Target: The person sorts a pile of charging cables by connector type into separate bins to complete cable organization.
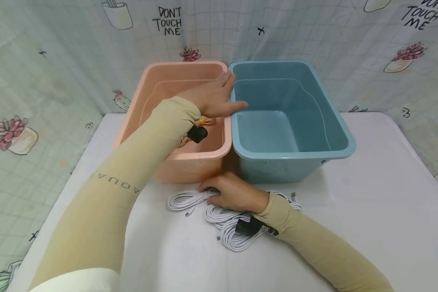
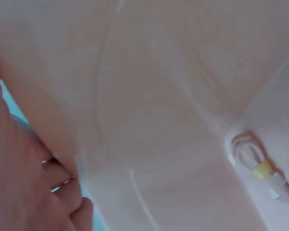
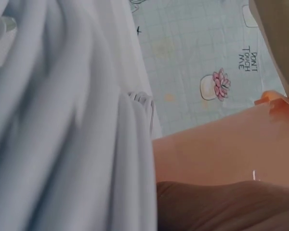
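Observation:
My left hand (image 1: 217, 95) lies with straight fingers over the touching rims of the salmon-pink bin (image 1: 190, 166) and the blue bin (image 1: 295, 155). In front of the bins, my right hand (image 1: 237, 194) has its thumb and fingers around one end of a coiled white cable (image 1: 184, 200). More white cable coils (image 1: 237, 239) lie under and beside that wrist, and they fill much of the right wrist view. Inside the pink bin are coiled cables with a yellow tie (image 2: 262, 169), partly hidden by my left forearm in the head view.
Both bins stand side by side at the back of the white table (image 1: 379, 182), against a patterned cloth (image 1: 211, 36). Small cable plugs (image 1: 187, 213) stick out from the coils. A black wrist device (image 1: 249, 227) sits over the cables at my right wrist.

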`<state>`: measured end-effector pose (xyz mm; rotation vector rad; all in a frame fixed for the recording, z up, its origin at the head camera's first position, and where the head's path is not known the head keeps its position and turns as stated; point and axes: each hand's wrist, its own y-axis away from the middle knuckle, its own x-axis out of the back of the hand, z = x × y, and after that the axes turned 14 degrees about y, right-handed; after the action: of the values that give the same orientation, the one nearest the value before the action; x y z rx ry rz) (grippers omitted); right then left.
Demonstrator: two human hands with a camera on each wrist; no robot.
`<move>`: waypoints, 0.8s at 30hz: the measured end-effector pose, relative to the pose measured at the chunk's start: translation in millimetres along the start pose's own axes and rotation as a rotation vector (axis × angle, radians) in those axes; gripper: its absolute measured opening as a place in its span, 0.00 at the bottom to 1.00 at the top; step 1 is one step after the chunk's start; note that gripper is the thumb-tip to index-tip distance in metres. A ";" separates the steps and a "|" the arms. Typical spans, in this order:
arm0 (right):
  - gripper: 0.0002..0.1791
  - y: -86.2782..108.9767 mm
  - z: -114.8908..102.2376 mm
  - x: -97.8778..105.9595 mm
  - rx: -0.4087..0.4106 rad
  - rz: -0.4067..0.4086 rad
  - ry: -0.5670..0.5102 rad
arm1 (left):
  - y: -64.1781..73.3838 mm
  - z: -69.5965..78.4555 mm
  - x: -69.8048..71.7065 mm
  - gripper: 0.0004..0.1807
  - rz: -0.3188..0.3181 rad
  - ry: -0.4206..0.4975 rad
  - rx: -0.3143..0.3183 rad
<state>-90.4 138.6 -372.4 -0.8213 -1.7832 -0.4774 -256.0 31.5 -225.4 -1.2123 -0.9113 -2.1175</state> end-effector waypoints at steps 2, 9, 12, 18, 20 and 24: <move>0.17 0.1 -0.5 -0.2 0.005 0.006 0.009 | 0.6 4.4 1.6 0.54 -0.013 -0.025 0.027; 0.16 -0.3 -3.5 -2.9 0.001 0.055 0.025 | 0.4 12.9 1.5 0.54 -0.015 -0.047 0.079; 0.15 -0.4 -3.7 -4.8 -0.008 0.066 0.020 | -1.5 9.6 -1.1 0.54 -0.007 -0.024 0.078; 0.17 0.8 -4.5 -6.2 -0.014 0.078 0.026 | -5.1 4.6 -2.4 0.55 0.004 0.010 0.041; 0.17 1.3 -4.6 -5.7 -0.007 0.082 0.029 | -5.3 4.0 -1.9 0.55 0.005 0.021 0.037; 0.17 0.8 -4.3 -4.6 0.014 0.083 0.035 | -5.4 2.7 -0.5 0.56 0.002 0.032 0.039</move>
<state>-86.0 134.9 -375.2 -0.8683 -1.7113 -0.4226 -258.3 37.1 -226.4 -1.1567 -0.9320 -2.1019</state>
